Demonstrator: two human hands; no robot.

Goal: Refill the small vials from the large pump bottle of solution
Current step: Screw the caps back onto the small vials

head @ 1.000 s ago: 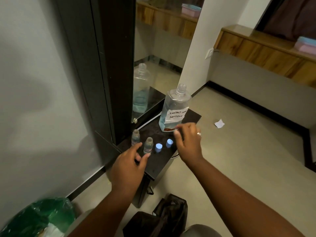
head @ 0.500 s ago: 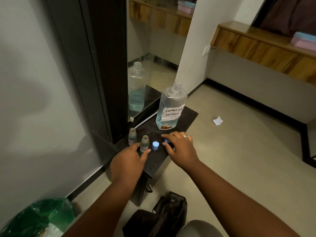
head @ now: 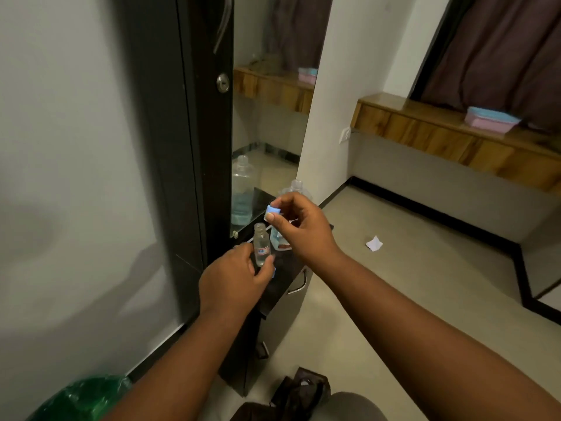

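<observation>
Both hands lifted off the black cabinet since before — left hand grips open vial upright, right hand pinches blue cap just above — large bottle mostly hidden behind

A tall black wardrobe door with a round silver keyhole stands beside a mirror panel, with a low black cabinet below it. On the pale tiled floor lie a crumpled white scrap of paper, a dark brown bag at the bottom edge and a green plastic bag in the lower left corner. A pink and blue plastic box rests on the long wooden ledge under the dark maroon curtain.
</observation>
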